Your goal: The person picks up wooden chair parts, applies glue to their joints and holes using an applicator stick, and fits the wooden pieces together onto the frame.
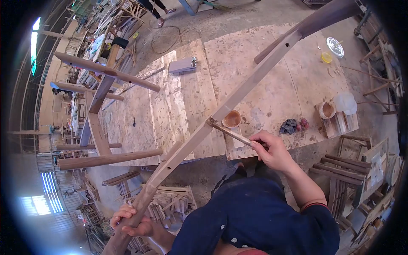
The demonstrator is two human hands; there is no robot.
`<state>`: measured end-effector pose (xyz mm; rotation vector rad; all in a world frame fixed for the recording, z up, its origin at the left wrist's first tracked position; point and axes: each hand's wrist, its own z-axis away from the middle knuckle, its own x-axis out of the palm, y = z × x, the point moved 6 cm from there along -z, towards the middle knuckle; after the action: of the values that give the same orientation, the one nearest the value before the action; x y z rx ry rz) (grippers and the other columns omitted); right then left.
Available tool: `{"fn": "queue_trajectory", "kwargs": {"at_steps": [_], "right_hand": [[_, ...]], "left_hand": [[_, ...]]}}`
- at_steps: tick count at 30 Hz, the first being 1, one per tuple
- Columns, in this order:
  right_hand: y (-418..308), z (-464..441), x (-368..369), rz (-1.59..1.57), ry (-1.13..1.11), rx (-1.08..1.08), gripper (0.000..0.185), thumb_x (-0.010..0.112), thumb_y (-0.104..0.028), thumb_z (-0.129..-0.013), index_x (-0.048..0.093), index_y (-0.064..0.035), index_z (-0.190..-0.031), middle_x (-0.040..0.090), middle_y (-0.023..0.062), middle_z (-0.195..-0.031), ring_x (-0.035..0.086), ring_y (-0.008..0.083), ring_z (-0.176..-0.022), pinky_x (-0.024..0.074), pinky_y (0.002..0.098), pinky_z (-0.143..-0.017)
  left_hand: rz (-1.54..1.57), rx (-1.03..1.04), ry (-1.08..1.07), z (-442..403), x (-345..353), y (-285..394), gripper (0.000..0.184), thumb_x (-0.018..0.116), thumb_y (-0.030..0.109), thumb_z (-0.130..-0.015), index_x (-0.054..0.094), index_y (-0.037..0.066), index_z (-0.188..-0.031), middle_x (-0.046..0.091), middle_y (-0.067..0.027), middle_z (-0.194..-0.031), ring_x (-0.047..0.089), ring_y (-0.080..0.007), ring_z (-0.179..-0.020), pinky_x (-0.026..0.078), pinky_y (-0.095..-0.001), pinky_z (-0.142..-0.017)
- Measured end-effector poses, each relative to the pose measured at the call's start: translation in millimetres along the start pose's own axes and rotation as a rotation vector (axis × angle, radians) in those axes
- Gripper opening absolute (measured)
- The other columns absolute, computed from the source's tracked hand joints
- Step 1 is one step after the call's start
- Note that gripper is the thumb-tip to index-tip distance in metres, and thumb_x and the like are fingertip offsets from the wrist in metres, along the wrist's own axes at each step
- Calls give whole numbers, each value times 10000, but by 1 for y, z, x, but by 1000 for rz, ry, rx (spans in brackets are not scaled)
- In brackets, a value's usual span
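1. The right hand point(274, 152) has its thumb and fingers closed around the near right end of a thin stick point(236, 136).
2. The stick points far and left; its dark tip meets the long wooden bar point(242, 91) around its middle, at a dark spot.
3. The left hand point(132, 222) is curled around the bar's near left part, thumb on one side and fingers on the other.
4. The bar slants across the scene above the table point(191, 97), its long axis running from near left to far right. A small dark hole shows on either side of the stick's tip, and a wider dark piece point(327, 19) joins at the far right.
5. A cup point(232, 119) with brown contents stands just right of the bar, near the stick.
6. The table's near edge passes just beyond the right wrist. Tabletop separates the right hand from the dark cloth point(289, 126) on its far right side.
7. On the far side of the bar, a stretch of stained tabletop reaches to the grey box point(182, 65).
8. At left, a second wooden frame point(100, 123) reaches over the table, apart from the bar.
9. Near the table's right edge sit another cup point(327, 110) and a white container point(346, 104).
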<state>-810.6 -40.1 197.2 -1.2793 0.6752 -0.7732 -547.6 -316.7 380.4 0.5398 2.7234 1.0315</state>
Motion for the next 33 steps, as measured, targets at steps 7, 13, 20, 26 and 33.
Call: {"fn": "queue_trajectory", "kwargs": {"at_steps": [7,13,20,26,33], "right_hand": [[-2,-2,-1,-136,-83,7,134,553,-102,-845,579,1,-928,534,60,-728,513,95,-633,425,244,-562],[-3,-5,-1,35,7,-61,130,549,-108,-852,575,1,-919,542,47,-705,511,87,-642,427,245,-556],[-8,8,9,-97,29,-9,127,547,-91,-848,569,-3,-938,553,50,-719,516,118,-623,431,257,-553],[-40,13,6,57,233,-248,158,575,-66,-814,546,-10,-959,506,66,-785,535,127,-678,451,263,-565],[-89,23,26,493,491,-449,187,558,5,-782,501,-27,-957,443,110,-901,551,223,-708,463,312,-605]], "left_hand": [[-17,-3,-12,1,1,1,380,496,420,-835,349,81,-922,403,-41,-692,441,-143,-598,360,-281,-627],[-2,1,-17,-1,1,2,398,514,424,-833,358,69,-925,426,-47,-681,452,-148,-591,374,-286,-613],[68,41,-15,-5,4,-2,412,540,403,-837,369,47,-955,446,-60,-673,463,-152,-576,391,-263,-570],[121,36,-27,-24,10,-10,419,566,360,-841,357,39,-1009,470,-72,-702,463,-151,-584,396,-261,-573],[115,-9,-1,-47,14,-22,487,593,320,-835,330,20,-1116,475,-72,-723,470,-155,-612,421,-275,-606]]}}
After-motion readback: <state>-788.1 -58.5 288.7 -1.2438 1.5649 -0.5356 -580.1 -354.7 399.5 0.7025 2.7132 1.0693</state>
